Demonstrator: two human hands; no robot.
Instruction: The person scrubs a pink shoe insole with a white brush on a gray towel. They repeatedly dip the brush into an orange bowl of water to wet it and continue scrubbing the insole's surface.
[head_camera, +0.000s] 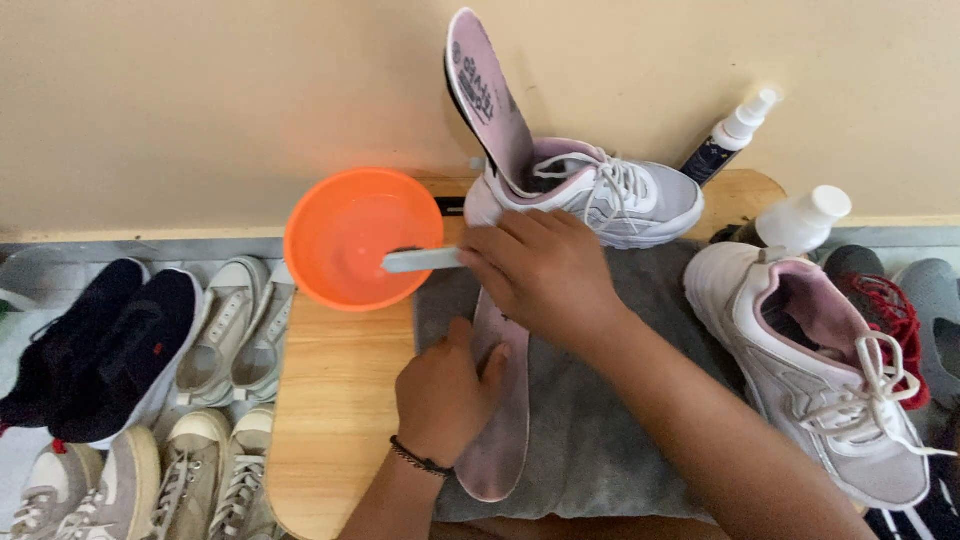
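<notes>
Dark spray bottle (722, 148) with white nozzle, leaning against the wall just right of the grey sneaker (600, 195); white capped bottle (800, 220) farther right, lower (both labels unreadable); upright pink insole (487, 90) bears a printed mark.

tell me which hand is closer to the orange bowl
Right. The right hand reaches across, holding a pale brush handle whose end sits in the orange bowl. The left hand lies lower, pressing the pink insole on the grey towel.
</notes>
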